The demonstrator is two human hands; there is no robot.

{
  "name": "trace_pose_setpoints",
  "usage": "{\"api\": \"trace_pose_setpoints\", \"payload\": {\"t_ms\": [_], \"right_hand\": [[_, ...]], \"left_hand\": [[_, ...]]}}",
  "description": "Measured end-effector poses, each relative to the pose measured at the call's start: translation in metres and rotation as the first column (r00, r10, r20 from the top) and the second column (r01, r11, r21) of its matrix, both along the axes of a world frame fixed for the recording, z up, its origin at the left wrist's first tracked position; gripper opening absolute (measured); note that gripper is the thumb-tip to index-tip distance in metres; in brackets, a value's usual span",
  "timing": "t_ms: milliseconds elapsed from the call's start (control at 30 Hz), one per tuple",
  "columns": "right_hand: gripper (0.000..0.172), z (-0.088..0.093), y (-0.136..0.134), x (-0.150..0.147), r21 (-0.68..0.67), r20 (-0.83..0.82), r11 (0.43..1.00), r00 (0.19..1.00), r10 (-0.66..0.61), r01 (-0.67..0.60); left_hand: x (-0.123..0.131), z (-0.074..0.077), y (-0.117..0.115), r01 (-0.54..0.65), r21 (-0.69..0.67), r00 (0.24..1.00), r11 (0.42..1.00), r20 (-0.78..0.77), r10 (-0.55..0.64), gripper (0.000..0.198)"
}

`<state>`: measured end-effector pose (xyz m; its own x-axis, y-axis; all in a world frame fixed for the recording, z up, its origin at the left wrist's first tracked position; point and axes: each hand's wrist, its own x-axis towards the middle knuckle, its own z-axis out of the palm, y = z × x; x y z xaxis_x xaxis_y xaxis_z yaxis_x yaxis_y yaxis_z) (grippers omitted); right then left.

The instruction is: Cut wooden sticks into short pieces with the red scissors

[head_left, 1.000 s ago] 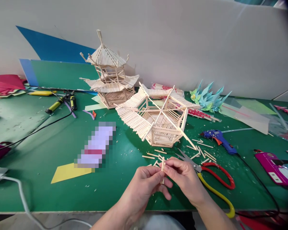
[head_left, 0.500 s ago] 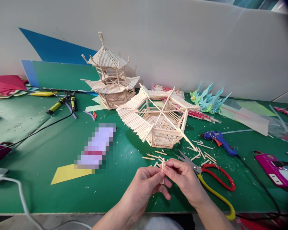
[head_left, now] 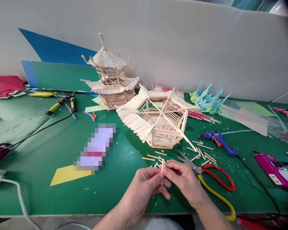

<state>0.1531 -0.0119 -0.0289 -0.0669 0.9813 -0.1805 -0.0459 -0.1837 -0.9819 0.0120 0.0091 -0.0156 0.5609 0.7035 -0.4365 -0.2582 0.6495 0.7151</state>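
Note:
Close to the table's front edge, my left hand (head_left: 150, 183) and my right hand (head_left: 181, 179) meet with fingertips pinched on short wooden sticks (head_left: 162, 166), held nearly upright. The fingers partly cover the sticks, so I cannot tell exactly how many there are. Just beyond stands a six-sided stick framework (head_left: 136, 123), its sloping roof partly covered in rows of sticks, with bare spokes crossing the top. Loose cut sticks (head_left: 201, 153) lie around its near right side. Scissors (head_left: 213, 175) with red and yellow handles rest open beside my right hand.
A finished-looking stick pagoda (head_left: 109, 72) stands behind at left. A blue glue gun (head_left: 219, 142) and a magenta power strip (head_left: 276, 169) lie right, with cords. Pliers (head_left: 62, 103), yellow paper (head_left: 67, 174) and a pixelated object (head_left: 96, 147) are left. Folded blue paper (head_left: 208, 100) sits at the back.
Almost nothing differs. Both hands keep their pinch on the sticks with only a tiny shift, and the view has moved very slightly.

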Motion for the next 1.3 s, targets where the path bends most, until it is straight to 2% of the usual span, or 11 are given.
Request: {"api": "trace_pose_setpoints", "payload": {"t_ms": [200,333,733,833,867,933,1000,1067,1100,1167,1300], "right_hand": [[0.017,0.003,0.002,0.0,-0.006,-0.009,1.0,1.0,0.023,-0.023],[0.022,0.002,0.004,-0.003,-0.001,0.039,0.999,0.998,-0.043,0.043],[0.03,-0.002,-0.001,-0.012,0.001,0.081,0.995,0.992,-0.095,0.095],[0.023,-0.003,-0.013,0.004,0.066,0.269,0.994,0.958,-0.097,0.082],[0.023,-0.006,-0.02,0.016,0.116,0.4,0.989,0.907,-0.134,0.095],[0.023,-0.015,-0.037,0.045,0.227,0.643,0.969,0.732,-0.226,0.1],[0.021,-0.029,-0.055,0.078,0.358,0.802,0.93,0.484,-0.35,0.08],[0.023,-0.041,-0.068,0.105,0.477,0.858,0.879,0.221,-0.464,-0.008],[0.024,-0.046,-0.072,0.114,0.491,0.867,0.868,0.133,-0.48,-0.068],[0.024,-0.051,-0.074,0.125,0.482,0.874,0.858,0.028,-0.485,-0.175],[0.024,-0.051,-0.067,0.129,0.423,0.897,0.875,-0.026,-0.441,-0.236]], "left_hand": [[0.001,-0.003,-0.003,-0.001,-0.001,1.0,1.0,-0.021,0.001,0.019],[0.003,-0.006,-0.004,0.014,-0.009,0.999,1.0,-0.043,-0.014,0.022],[0.01,-0.018,-0.008,-0.081,0.181,0.986,0.98,-0.128,0.105,0.025],[0.008,-0.021,-0.008,-0.054,0.127,0.988,0.99,-0.139,0.072,0.029],[0.007,-0.022,-0.007,-0.052,0.102,0.988,0.993,-0.139,0.066,0.03],[0.004,-0.022,-0.007,-0.06,0.058,0.99,0.997,-0.127,0.067,0.03],[0.002,-0.021,-0.006,-0.095,0.037,0.99,0.995,-0.105,0.099,0.027],[0.001,-0.018,-0.007,-0.12,0.027,0.989,0.992,-0.084,0.122,0.025],[0.0,-0.016,-0.007,-0.129,0.026,0.988,0.991,-0.078,0.13,0.024],[0.0,-0.013,-0.009,-0.137,0.021,0.988,0.99,-0.068,0.139,0.023],[0.001,-0.009,-0.012,-0.137,0.005,0.989,0.991,-0.061,0.137,0.024]]}}
